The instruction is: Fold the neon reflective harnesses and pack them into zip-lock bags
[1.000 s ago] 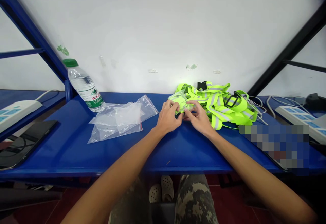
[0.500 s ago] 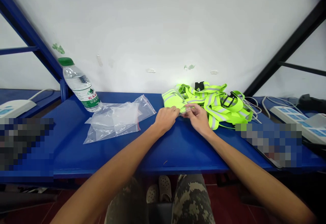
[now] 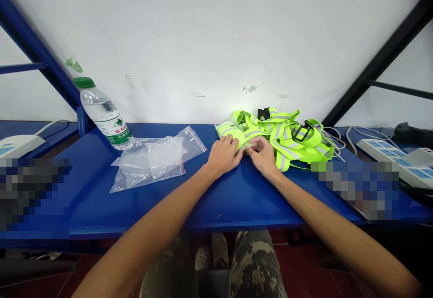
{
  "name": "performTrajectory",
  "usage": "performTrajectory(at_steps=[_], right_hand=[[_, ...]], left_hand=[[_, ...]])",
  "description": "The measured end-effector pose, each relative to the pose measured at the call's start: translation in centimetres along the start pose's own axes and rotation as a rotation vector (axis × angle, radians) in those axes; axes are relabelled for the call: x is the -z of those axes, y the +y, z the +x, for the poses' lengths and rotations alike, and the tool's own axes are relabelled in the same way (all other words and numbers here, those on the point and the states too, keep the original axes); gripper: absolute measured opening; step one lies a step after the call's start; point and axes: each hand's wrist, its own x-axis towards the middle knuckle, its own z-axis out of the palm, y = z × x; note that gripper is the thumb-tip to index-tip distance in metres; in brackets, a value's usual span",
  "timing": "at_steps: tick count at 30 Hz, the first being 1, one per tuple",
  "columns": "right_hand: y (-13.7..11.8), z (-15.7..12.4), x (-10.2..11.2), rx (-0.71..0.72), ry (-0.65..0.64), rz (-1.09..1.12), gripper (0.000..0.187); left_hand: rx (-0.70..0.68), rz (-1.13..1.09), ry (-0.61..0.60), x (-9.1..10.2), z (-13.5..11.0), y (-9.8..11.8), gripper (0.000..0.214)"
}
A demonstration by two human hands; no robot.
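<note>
A clear plastic bag point(image 3: 223, 128) holds a folded neon-yellow reflective strap point(image 3: 233, 130) with silver stripes. My left hand point(image 3: 223, 155) lies on the bag's near left side, its fingers curled over the bag and its thumb at the near edge. At the bag's near right corner, my right hand point(image 3: 264, 157) pinches the plastic between thumb and fingers. Touching the bag on the right is a loose heap of neon-yellow reflective straps point(image 3: 287, 137) with black buckles point(image 3: 264, 114). Part of the bag's near edge is hidden by my fingers.
Flat clear zip bags point(image 3: 152, 158) overlap on the blue table point(image 3: 209, 203) to my left. Behind them stands a water bottle point(image 3: 104, 115) with a green cap. White power strips point(image 3: 395, 160) and cables are at the sides. A wall point(image 3: 203, 40) rises behind.
My left hand's fingers have spread forward over the bag, and its thumb now shows at the near edge. My right hand still pinches the bag's corner. The view has shifted slightly.
</note>
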Motion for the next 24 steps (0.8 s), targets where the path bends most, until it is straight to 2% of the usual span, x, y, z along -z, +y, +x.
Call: performTrajectory(at_steps=[5, 14, 24], right_hand=[[0.2, 0.2, -0.1, -0.025, 0.023, 0.030, 0.031], [-0.1, 0.3, 0.2, -0.043, -0.040, 0.030, 0.035], [-0.3, -0.3, 0.8, -0.081, -0.117, -0.046, 0.027]], left_hand=[[0.009, 0.000, -0.054, -0.4, 0.1, 0.3, 0.033], [0.085, -0.077, -0.130, -0.5, 0.3, 0.2, 0.032], [0.155, -0.035, -0.179, -1.2, 1.0, -0.4, 0.028]])
